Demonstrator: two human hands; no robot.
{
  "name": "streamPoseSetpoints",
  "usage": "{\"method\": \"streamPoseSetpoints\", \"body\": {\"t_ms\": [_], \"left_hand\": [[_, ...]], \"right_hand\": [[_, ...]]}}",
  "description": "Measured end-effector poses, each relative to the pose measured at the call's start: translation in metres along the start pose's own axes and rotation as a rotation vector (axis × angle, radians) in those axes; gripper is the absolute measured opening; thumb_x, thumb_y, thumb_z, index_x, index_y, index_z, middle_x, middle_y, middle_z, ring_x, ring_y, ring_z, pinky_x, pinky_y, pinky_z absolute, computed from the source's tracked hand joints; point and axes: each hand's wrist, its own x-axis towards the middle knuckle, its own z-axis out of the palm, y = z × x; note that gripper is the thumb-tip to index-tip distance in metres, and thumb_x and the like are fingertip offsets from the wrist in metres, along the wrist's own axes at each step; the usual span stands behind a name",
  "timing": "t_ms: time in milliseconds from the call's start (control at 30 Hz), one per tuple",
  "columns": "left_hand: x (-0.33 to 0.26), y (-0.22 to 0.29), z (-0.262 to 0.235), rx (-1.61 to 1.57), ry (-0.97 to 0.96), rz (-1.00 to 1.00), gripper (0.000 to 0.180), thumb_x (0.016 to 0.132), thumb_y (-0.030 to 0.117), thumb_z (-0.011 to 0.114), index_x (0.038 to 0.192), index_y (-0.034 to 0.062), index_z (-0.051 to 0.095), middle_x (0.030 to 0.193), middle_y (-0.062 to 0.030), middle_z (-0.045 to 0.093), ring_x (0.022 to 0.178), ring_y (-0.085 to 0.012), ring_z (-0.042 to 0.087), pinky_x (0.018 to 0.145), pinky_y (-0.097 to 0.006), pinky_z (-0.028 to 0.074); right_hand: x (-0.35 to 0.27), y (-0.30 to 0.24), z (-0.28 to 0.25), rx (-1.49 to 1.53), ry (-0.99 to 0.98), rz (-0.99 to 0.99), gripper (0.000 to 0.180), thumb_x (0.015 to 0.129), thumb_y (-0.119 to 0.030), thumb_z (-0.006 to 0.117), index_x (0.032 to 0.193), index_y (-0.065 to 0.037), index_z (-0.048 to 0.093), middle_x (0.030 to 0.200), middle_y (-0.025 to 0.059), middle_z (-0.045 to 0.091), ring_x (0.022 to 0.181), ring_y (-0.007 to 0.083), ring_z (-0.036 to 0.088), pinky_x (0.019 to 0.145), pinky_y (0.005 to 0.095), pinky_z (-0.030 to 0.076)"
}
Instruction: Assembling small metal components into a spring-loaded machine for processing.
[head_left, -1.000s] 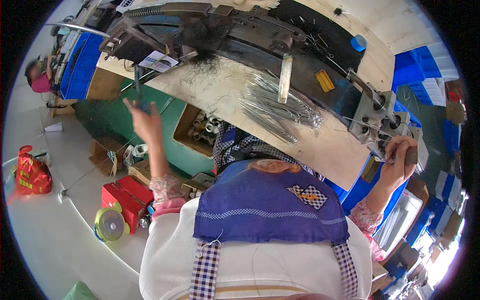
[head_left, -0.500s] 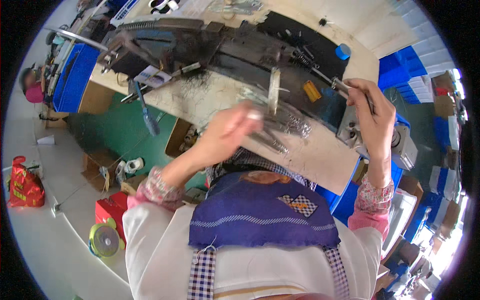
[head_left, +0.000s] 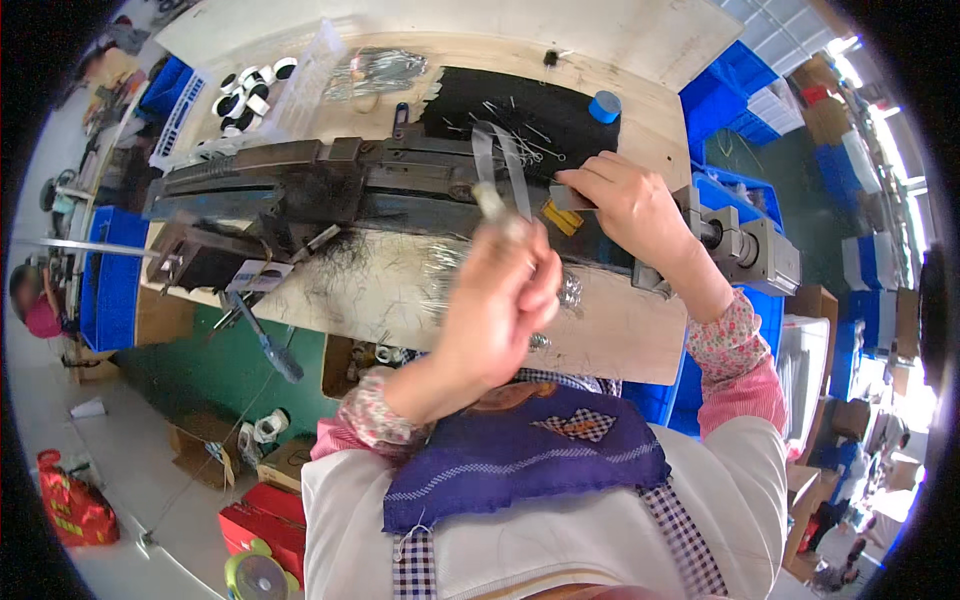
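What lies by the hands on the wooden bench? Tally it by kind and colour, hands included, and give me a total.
Blue round cap: 1
Small yellow block: 1
Thin grey metal strip: 1
Hands: 2, left hand and right hand
Total: 5

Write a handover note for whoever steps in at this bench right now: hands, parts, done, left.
Left hand: raised over the bench edge, pinching a thin metal strip; blurred.
Right hand: fingertips on a small grey piece at the long dark machine.
Parts: loose metal pins on the black mat, more strips on the wooden bench, blue roll at the back.
Done: strip picked up.
Left: strip not yet set in the machine.
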Motion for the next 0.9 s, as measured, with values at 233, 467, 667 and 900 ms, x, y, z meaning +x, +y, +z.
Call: {"method": "streamPoseSetpoints", "body": {"t_ms": [233, 467, 667, 900], "left_hand": [[-0.024, 0.087, -0.045, -0.654, -0.020, 0.055, 0.019, 0.099, 0.025, 0.043, 0.104, 0.0070, 0.048, 0.088, -0.0026, 0.040, 0.044, -0.0051, 0.026, 0.034, -0.020, 0.019], [-0.014, 0.060, -0.019, 1.466, -0.109, 0.087, 0.013, 0.089, 0.014, 0.059, 0.087, 0.0044, 0.067, 0.079, -0.0146, 0.067, 0.064, -0.0238, 0.065, 0.059, -0.035, 0.050], [0.102, 0.004, -0.050, 1.640, -0.150, 0.125, 0.025, 0.084, 0.021, 0.061, 0.089, -0.0022, 0.067, 0.075, -0.0189, 0.065, 0.066, -0.0275, 0.064, 0.063, -0.034, 0.048], [0.087, 0.048, -0.022, 2.506, -0.293, 0.690, 0.011, 0.075, 0.013, 0.062, 0.082, 0.0069, 0.068, 0.084, -0.0065, 0.065, 0.079, -0.0266, 0.062, 0.066, -0.037, 0.049]], "right_hand": [[-0.011, -0.010, -0.006, 0.097, -0.002, 0.063, 0.026, 0.066, -0.001, 0.062, 0.092, -0.001, 0.061, 0.079, 0.0093, 0.056, 0.079, 0.0260, 0.058, 0.064, 0.0363, 0.052], [0.048, 0.020, 0.032, -0.010, -0.048, 0.129, 0.014, 0.077, -0.010, 0.061, 0.089, -0.004, 0.059, 0.085, 0.0163, 0.059, 0.080, 0.0344, 0.061, 0.067, 0.0412, 0.051], [0.014, 0.030, -0.021, 0.269, 0.001, 0.104, 0.019, 0.079, -0.020, 0.066, 0.086, -0.003, 0.059, 0.083, 0.0119, 0.058, 0.081, 0.0313, 0.059, 0.070, 0.0395, 0.048], [0.016, 0.013, 0.011, 0.150, 0.062, -0.118, 0.016, 0.074, -0.010, 0.065, 0.089, -0.005, 0.060, 0.081, 0.0097, 0.058, 0.081, 0.0291, 0.060, 0.069, 0.0379, 0.049]]}}
